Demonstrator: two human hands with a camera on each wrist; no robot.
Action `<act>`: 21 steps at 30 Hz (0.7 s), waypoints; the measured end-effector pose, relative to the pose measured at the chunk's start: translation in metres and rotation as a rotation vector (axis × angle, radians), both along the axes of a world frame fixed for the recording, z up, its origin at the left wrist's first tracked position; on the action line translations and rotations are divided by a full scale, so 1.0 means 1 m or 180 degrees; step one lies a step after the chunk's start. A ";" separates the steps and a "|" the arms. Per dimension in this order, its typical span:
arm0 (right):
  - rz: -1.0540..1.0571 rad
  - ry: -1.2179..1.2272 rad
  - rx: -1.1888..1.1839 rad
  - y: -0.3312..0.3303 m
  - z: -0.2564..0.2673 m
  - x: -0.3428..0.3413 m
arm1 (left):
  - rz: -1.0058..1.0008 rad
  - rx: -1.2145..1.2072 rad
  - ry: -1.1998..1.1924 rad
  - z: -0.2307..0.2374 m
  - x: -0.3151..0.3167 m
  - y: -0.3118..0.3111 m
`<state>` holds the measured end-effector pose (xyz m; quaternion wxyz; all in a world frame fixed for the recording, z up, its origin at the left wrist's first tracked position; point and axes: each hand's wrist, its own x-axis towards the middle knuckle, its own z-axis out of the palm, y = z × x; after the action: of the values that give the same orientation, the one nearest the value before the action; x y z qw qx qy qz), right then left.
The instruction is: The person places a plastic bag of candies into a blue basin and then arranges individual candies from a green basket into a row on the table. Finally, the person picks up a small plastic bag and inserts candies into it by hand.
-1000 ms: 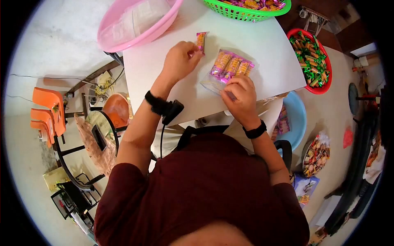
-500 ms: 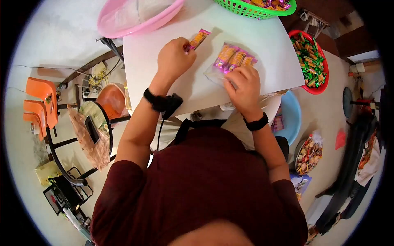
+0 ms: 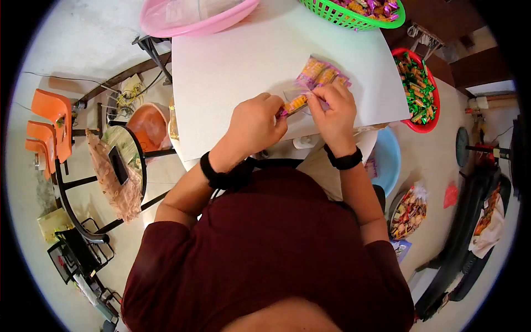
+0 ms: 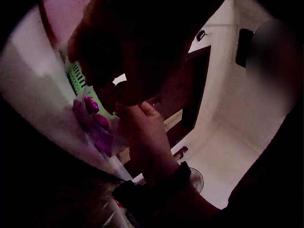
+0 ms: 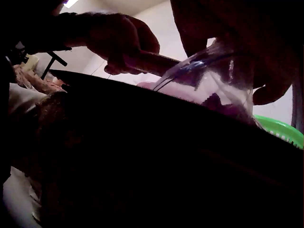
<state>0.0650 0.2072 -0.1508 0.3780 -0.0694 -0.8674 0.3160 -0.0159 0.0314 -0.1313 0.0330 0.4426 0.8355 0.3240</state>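
Observation:
In the head view, the left hand (image 3: 254, 123) pinches one wrapped snack stick (image 3: 296, 103), whose far end is at the mouth of a clear plastic bag (image 3: 301, 90). The right hand (image 3: 336, 113) pinches the bag's edge beside it. Several purple-and-yellow packets (image 3: 313, 70) lie inside the bag on the white table. The right wrist view shows the left hand (image 5: 122, 43) with the stick (image 5: 156, 62) reaching into the raised bag opening (image 5: 213, 71). The left wrist view is dark; purple packets (image 4: 97, 121) show beside the right hand (image 4: 145, 135).
A pink basin (image 3: 204, 26) and a green basket (image 3: 354, 21) of packets stand at the table's (image 3: 232, 66) far edge. To the right are a red basin (image 3: 436, 99) of green-wrapped sticks and a blue basin (image 3: 390, 160), lower than the tabletop.
The left hand has brought the stick from the left side of the table to the bag's mouth. The right hand now holds the bag's edge, and the near end of the bag is lifted.

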 end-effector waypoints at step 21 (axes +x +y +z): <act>0.0129 0.0213 -0.0187 0.002 -0.005 0.008 | 0.0135 0.0302 -0.0112 -0.012 -0.007 0.055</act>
<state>0.0727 0.2094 -0.1563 0.3981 -0.0522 -0.8459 0.3512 -0.0230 0.0867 -0.1432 0.0197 0.4201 0.8277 0.3717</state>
